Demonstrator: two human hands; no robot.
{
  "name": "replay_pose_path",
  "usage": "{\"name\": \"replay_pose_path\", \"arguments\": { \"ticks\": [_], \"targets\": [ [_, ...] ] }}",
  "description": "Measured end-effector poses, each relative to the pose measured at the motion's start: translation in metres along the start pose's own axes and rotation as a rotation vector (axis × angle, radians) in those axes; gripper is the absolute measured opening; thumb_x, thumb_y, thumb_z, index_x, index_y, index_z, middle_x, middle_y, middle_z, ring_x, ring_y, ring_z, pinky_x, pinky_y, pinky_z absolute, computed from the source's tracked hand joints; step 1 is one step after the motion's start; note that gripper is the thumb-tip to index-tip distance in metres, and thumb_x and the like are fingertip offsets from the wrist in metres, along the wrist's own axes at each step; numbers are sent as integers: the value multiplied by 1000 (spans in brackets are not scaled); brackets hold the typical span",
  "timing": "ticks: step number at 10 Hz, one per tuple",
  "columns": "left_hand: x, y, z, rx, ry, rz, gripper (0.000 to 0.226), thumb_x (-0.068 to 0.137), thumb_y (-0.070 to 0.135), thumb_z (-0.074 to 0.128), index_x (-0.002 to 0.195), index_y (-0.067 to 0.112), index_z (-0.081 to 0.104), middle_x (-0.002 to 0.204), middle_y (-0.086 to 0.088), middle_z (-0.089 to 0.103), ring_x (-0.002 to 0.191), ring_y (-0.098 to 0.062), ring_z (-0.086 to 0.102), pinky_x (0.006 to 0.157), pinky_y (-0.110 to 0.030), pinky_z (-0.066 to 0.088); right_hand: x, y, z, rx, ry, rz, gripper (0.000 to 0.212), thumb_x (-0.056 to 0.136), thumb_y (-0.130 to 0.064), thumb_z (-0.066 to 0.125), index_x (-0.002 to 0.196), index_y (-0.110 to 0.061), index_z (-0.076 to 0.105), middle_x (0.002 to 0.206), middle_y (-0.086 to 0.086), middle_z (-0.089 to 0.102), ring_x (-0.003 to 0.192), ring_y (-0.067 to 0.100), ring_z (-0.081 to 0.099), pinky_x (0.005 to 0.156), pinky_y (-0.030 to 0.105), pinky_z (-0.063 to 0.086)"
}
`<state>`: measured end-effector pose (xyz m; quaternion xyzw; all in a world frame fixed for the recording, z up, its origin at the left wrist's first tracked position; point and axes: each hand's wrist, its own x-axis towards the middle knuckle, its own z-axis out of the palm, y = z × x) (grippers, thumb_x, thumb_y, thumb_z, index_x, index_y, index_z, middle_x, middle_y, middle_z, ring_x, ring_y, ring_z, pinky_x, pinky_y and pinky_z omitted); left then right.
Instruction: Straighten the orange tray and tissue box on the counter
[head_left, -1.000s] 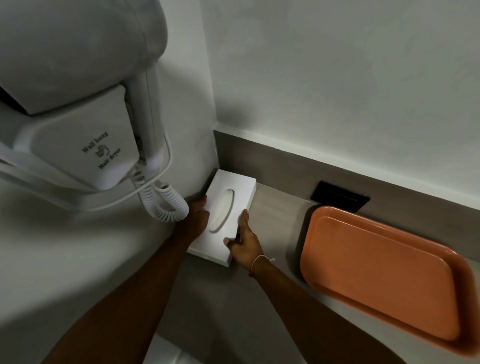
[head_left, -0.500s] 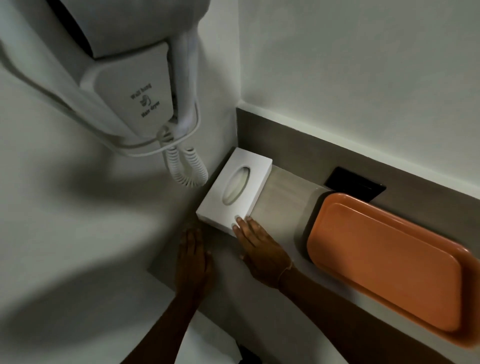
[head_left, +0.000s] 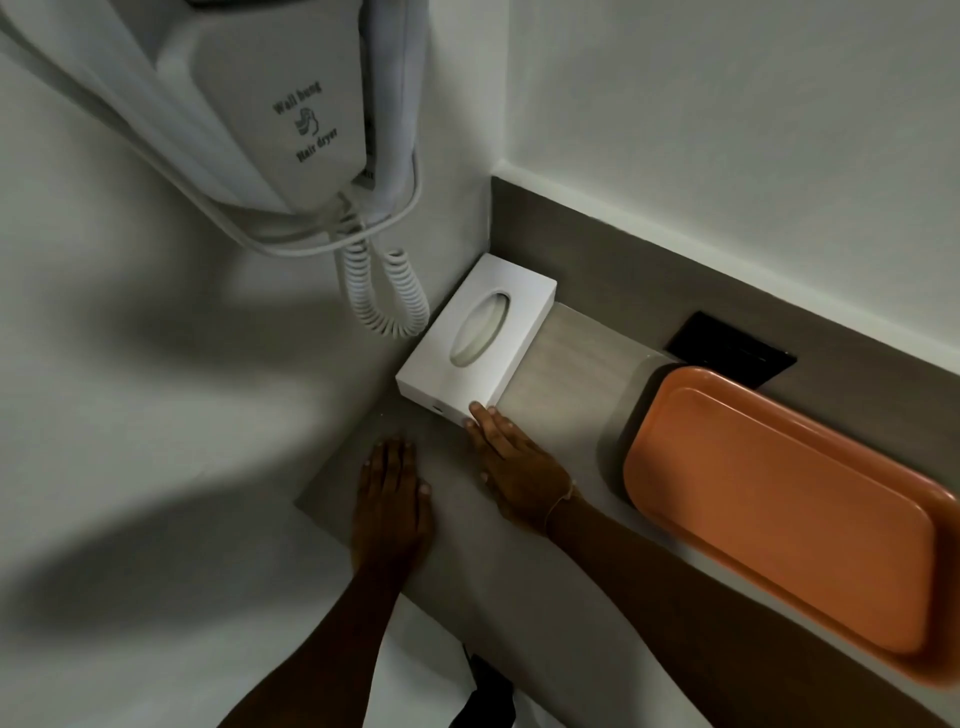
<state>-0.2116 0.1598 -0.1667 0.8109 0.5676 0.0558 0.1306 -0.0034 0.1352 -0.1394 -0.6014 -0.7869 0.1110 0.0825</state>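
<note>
A white tissue box (head_left: 519, 306) with an oval slot lies in the counter's far left corner, against the side wall. The orange tray (head_left: 779, 499) rests empty on the right part of the grey counter (head_left: 571, 358), along the back ledge. My right hand (head_left: 519, 467) lies flat on the counter, fingers out, its fingertips touching the box's near right corner. My left hand (head_left: 392, 499) is flat on the counter near its front left edge, apart from the box, holding nothing.
A wall-hung hair dryer (head_left: 291, 104) with a coiled cord (head_left: 384, 291) hangs on the left wall just above the box. A black socket plate (head_left: 732, 348) sits in the back ledge behind the tray. The counter's front edge runs below my wrists.
Both hands let go of the tissue box sides and drew back toward me. The box now sits deeper in the corner; only my right fingertips touch it.
</note>
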Motion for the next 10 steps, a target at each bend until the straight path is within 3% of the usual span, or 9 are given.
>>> {"name": "replay_pose_path", "arguments": {
  "ticks": [3, 6, 7, 8, 9, 10],
  "targets": [
    [-1, 0, 1, -25, 31, 6, 60, 92, 35, 30, 146, 10, 25, 155, -14, 24, 145, -26, 12, 118, -41, 12, 21, 7, 0, 7, 0, -13, 70, 93, -25, 48, 152, -7, 16, 161, 14, 15, 147, 30, 14, 116, 32, -4],
    [2, 5, -5, 85, -31, 30, 60, 91, 34, 30, 143, 5, 30, 151, -19, 32, 142, -33, 22, 116, -47, 19, 13, -1, -6, 104, 22, 29, 74, 91, -14, 52, 153, -12, 12, 163, 8, 2, 149, 28, 6, 120, 40, 17],
    [7, 21, -14, 112, -68, 193, 59, 88, 34, 34, 138, 2, 39, 144, -22, 42, 137, -36, 32, 112, -49, 24, -9, -11, -25, 228, 120, 82, 68, 94, -12, 49, 153, -12, 14, 163, 9, 6, 150, 23, 8, 120, 39, 20],
    [17, 49, -26, 63, -67, 312, 57, 90, 32, 35, 139, 3, 38, 145, -19, 43, 137, -33, 34, 114, -40, 19, -50, -29, -58, 470, 282, 275, 71, 96, -17, 47, 153, -30, 8, 162, -10, 5, 146, -2, 5, 117, 20, 18],
    [25, 77, -32, 2, -41, 414, 56, 92, 32, 37, 141, 6, 35, 148, -15, 40, 140, -28, 30, 114, -37, 19, -104, -44, -98, 676, 520, 463, 67, 96, -16, 53, 147, -44, 19, 150, -28, 23, 135, -19, 19, 112, 10, 21],
    [32, 108, -40, 24, -58, 518, 56, 92, 34, 34, 140, 6, 38, 147, -15, 41, 139, -28, 31, 114, -41, 27, -163, -57, -149, 808, 789, 617, 53, 95, -17, 58, 144, -29, 41, 141, -19, 49, 130, -7, 42, 111, 30, 38]
  ]
}}
